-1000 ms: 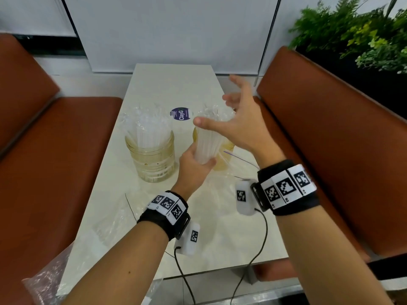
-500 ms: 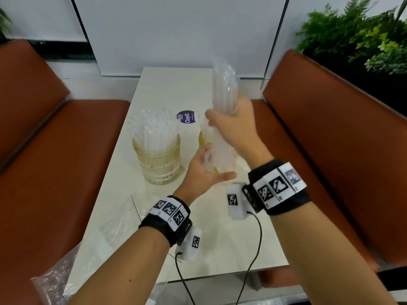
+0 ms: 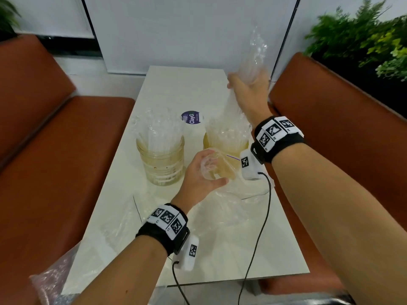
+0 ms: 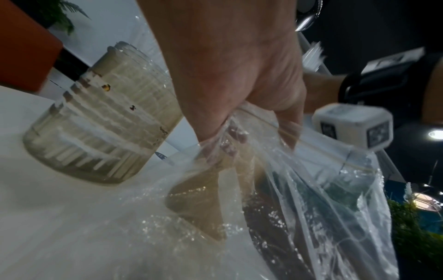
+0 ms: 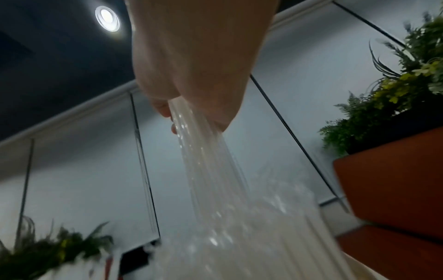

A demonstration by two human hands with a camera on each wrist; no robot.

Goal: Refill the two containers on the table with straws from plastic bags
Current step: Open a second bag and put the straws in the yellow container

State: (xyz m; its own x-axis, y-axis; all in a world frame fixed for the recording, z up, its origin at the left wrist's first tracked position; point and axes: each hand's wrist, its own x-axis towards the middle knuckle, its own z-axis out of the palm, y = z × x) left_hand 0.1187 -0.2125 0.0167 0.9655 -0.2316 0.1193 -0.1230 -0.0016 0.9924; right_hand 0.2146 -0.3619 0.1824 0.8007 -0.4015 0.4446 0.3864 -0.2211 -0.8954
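The right hand (image 3: 248, 91) is up high over the far right of the pale rectangular table (image 3: 220, 249), fingers clenched round a clear crinkled plastic bag (image 3: 253, 60) that trails down to the amber-tinted right jar (image 3: 226, 148), where a thick bunch of translucent white straws (image 3: 226, 130) stands packed in. From the right wrist view, the film (image 5: 215, 170) streams down out of that fist (image 5: 199, 66). Down low, the left hand (image 3: 202, 175) grasps the bag's loose lower edge just in front of the right jar; the left wrist view shows its fingers (image 4: 285, 130) curled into the clear film (image 4: 311, 199). To the left stands the ribbed clear glass jar (image 3: 161, 161), also full of straws (image 3: 158, 130). More empty clear wrapping (image 3: 123, 223) lies flat on the near tabletop, and rust-brown bench seats (image 3: 55, 172) flank both sides.
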